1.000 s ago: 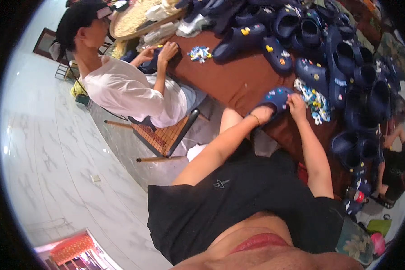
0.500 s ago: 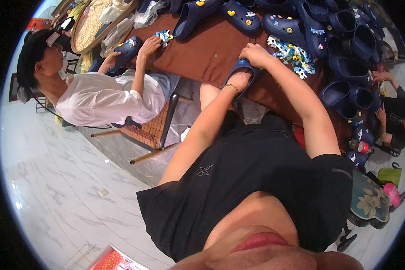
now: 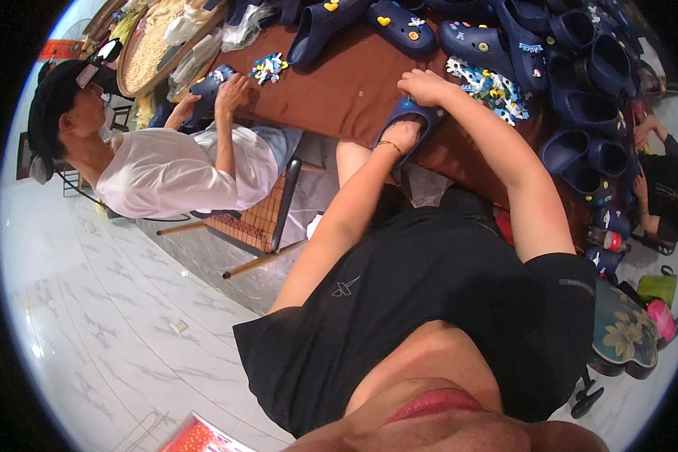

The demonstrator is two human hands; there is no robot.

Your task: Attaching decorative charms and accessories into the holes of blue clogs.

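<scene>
A navy blue foam clog (image 3: 427, 124) is tilted at the edge of the brown-covered table in front of me. My left hand (image 3: 404, 135) reaches into its opening and holds it from inside; those fingers are hidden in the shoe. On the clog's toe, my right hand (image 3: 423, 87) is closed, its bent fingertips pressed to the top. Whatever they pinch there is too small to make out. Just right of that hand lies a heap of small blue, white and yellow shoe charms (image 3: 497, 92).
Decorated navy clogs (image 3: 474, 44) crowd the table's far side and right end. At left, a co-worker (image 3: 181, 169) handles another clog (image 3: 212, 81) beside a small charm pile (image 3: 267, 68). Another person (image 3: 659, 188) sits at far right. A bottle (image 3: 609, 240) stands near the right-hand clogs.
My right hand stays at the clog's toe with its fingers slightly shifted. The co-worker's hand has drawn back from the small charm pile to the clog there.
</scene>
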